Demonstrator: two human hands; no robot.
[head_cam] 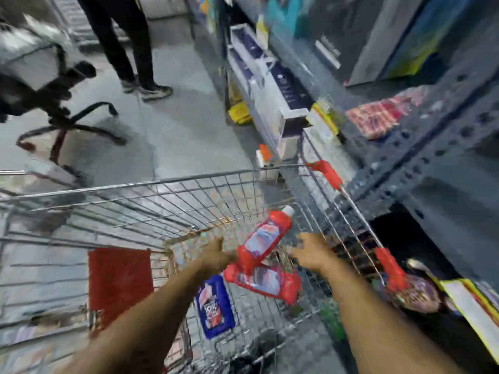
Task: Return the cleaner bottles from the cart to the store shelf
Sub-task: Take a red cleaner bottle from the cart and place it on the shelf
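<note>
Both hands, left hand [216,256] and right hand [313,252], reach into a wire cart [151,184] toward red cleaner bottles [263,242] at lower centre, blurred

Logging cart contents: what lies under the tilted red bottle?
A second red bottle lies under the tilted red bottle, blue bottle beside. Anything beneath them is hidden.

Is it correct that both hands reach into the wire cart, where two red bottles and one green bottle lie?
Not quite. The head view shows the left hand and right hand reaching into the metal wire shopping cart, and two red plastic bottles lie there, but the third bottle is blue, not green.
</note>
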